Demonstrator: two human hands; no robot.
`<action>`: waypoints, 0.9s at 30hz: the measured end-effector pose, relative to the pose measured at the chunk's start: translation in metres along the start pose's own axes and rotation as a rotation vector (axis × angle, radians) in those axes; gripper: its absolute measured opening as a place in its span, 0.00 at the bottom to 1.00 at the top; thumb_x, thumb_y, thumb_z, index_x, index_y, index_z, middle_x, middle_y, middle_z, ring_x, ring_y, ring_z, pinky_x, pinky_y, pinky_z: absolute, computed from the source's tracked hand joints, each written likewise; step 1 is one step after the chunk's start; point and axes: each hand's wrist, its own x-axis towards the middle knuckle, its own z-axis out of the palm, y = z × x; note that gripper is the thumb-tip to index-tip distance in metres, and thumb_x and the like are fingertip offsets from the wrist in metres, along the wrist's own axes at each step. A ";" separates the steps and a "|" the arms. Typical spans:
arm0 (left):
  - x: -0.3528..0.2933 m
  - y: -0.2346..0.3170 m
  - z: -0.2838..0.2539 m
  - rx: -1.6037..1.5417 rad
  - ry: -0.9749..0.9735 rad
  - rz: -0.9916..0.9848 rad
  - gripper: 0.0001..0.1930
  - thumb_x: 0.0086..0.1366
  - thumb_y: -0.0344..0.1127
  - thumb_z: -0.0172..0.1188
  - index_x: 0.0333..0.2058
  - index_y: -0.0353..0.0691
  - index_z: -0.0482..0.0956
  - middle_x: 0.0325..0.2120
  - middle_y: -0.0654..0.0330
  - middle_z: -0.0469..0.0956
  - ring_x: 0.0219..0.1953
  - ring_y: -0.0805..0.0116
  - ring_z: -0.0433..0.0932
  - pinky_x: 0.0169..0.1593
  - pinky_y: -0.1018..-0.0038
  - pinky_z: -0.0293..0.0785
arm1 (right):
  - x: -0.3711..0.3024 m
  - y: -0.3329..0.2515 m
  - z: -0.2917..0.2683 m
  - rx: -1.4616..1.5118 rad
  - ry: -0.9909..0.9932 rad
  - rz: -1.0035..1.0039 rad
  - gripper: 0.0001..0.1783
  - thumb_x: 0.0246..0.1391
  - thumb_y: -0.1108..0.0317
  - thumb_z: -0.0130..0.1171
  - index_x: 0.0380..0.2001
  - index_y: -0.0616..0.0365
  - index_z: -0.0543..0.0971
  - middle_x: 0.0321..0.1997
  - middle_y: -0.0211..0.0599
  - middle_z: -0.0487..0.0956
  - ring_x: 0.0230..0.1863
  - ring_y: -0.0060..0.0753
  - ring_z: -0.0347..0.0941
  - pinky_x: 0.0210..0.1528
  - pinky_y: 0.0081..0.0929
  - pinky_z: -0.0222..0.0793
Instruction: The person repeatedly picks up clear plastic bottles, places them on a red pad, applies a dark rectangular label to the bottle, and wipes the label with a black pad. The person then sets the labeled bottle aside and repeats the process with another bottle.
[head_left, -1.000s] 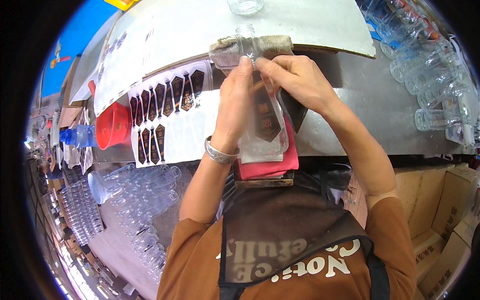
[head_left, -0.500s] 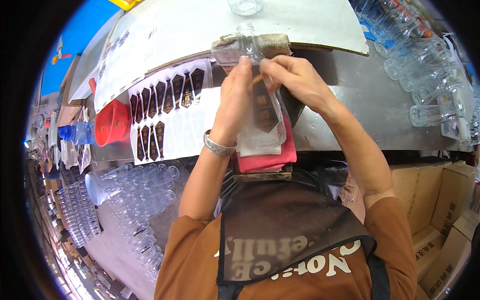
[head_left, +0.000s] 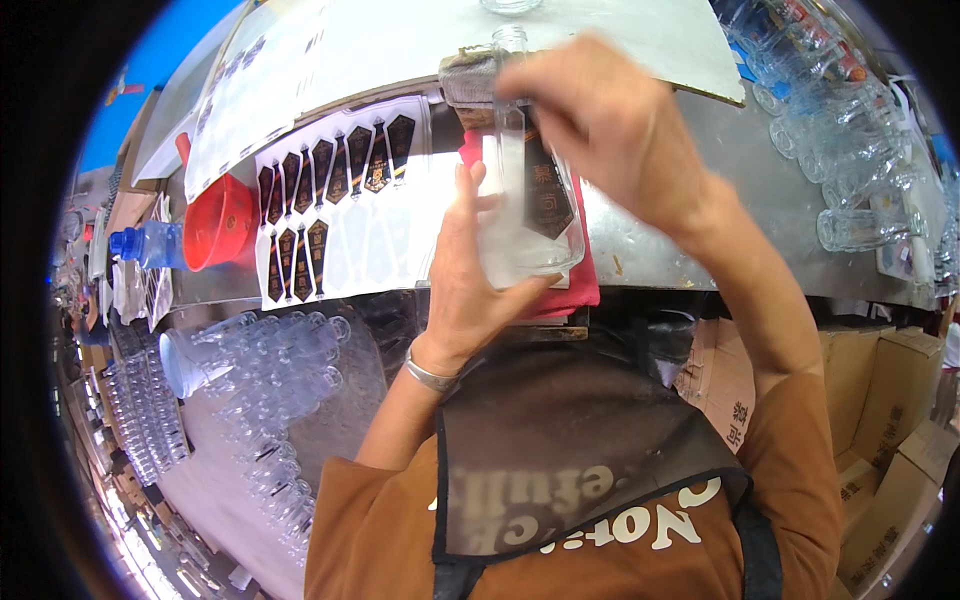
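Observation:
A clear flat glass bottle [head_left: 527, 215] lies over a red cloth [head_left: 572, 293] on the metal table [head_left: 690, 245], its neck pointing away from me. A dark shield-shaped label [head_left: 547, 190] sits on its face. My left hand [head_left: 468, 268] grips the bottle's left side and base, with a silver bracelet on the wrist. My right hand [head_left: 615, 130] hovers over the bottle's upper part, fingers curled and blurred; whether it touches the label I cannot tell.
A backing sheet with several dark labels [head_left: 335, 205] lies left of the bottle, beside a red bowl [head_left: 222, 220] and a blue-capped bottle [head_left: 145, 245]. Several clear bottles [head_left: 850, 170] stand at right, more [head_left: 260, 370] at lower left. Cardboard boxes [head_left: 880, 400] sit under the table.
The bottle has come closer and tilted up. My right hand has lifted from the label area to above the bottle's upper part.

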 end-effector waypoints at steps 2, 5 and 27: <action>0.001 -0.006 0.004 -0.015 0.047 0.037 0.65 0.39 0.31 0.80 0.72 0.31 0.44 0.61 0.43 0.66 0.55 0.52 0.75 0.57 0.62 0.73 | -0.022 -0.034 -0.002 0.154 -0.181 -0.018 0.18 0.40 0.80 0.65 0.38 0.55 0.81 0.38 0.37 0.80 0.38 0.44 0.78 0.43 0.35 0.76; -0.002 0.000 0.001 -0.031 0.043 0.045 0.66 0.40 0.29 0.80 0.72 0.31 0.41 0.64 0.43 0.64 0.53 0.54 0.76 0.54 0.63 0.76 | -0.024 -0.046 -0.009 0.353 -0.360 0.046 0.11 0.48 0.75 0.64 0.37 0.57 0.81 0.32 0.38 0.80 0.32 0.39 0.79 0.40 0.35 0.77; -0.008 -0.011 -0.001 -0.096 -0.039 -0.037 0.65 0.46 0.27 0.77 0.74 0.38 0.36 0.66 0.44 0.63 0.63 0.56 0.69 0.61 0.63 0.69 | -0.063 -0.012 -0.021 0.433 -0.251 0.297 0.13 0.49 0.71 0.67 0.39 0.61 0.83 0.33 0.43 0.83 0.34 0.37 0.81 0.39 0.30 0.76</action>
